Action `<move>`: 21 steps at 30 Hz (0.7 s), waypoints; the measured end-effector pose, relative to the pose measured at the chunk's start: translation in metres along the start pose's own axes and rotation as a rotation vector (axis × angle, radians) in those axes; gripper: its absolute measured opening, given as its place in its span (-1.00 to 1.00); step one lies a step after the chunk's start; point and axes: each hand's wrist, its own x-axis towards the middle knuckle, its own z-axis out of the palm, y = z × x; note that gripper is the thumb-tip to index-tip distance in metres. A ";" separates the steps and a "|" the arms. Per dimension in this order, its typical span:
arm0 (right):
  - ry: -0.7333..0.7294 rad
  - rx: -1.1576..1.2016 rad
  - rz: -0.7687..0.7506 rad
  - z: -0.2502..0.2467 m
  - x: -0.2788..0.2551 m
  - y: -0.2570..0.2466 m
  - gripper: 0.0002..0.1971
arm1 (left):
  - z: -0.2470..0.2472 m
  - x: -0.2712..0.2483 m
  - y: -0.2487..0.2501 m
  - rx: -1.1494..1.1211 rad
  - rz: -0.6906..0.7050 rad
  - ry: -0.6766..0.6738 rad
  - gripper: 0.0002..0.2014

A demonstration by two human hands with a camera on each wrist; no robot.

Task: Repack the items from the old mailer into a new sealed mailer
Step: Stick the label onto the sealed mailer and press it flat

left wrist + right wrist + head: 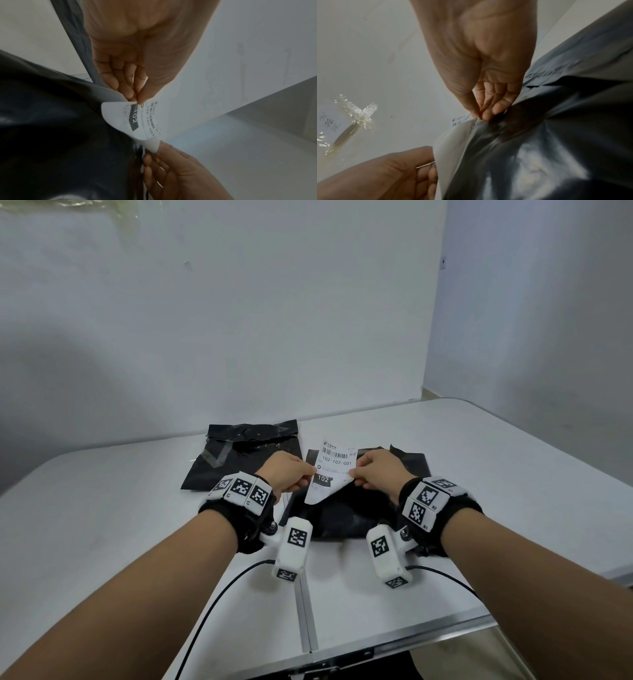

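Your left hand [286, 474] and your right hand [376, 470] both hold the white shipping label [330, 474], just above the black mailer [342, 515] that lies at the middle of the tabletop [137, 525]. The left hand's fingers [130, 92] and thumb pinch the label's edge at its 9 o'clock side, beside the dark block printed "102". The right hand's fingers [488, 113] and thumb pinch the edge at its 3 o'clock side; in the right wrist view the fingertips also sit against the mailer's glossy black film, and you cannot tell whether they catch that film too. The label stands tilted with its barcode end toward 12 o'clock, and its lower corner curls down onto the mailer. Whether that corner is stuck there cannot be told.

A second black mailer [246, 457], crossed by strips of clear tape, lies flat on the tabletop at 10 o'clock from your hands, just beside the first one, with its torn top edge toward the wall [239, 320]. Each wrist carries a black band with white marker blocks and a cable running back toward you.
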 end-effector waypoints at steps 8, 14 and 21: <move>0.003 -0.131 -0.025 0.005 0.001 -0.001 -0.74 | 0.004 0.005 -0.007 0.033 -0.014 0.011 -0.81; -0.006 -0.229 -0.041 0.007 0.001 -0.001 -0.73 | 0.006 0.006 -0.009 0.064 -0.016 0.026 -0.79; -0.004 -0.266 -0.032 0.007 0.000 0.000 -0.74 | 0.007 0.009 -0.013 0.103 -0.023 0.053 -0.83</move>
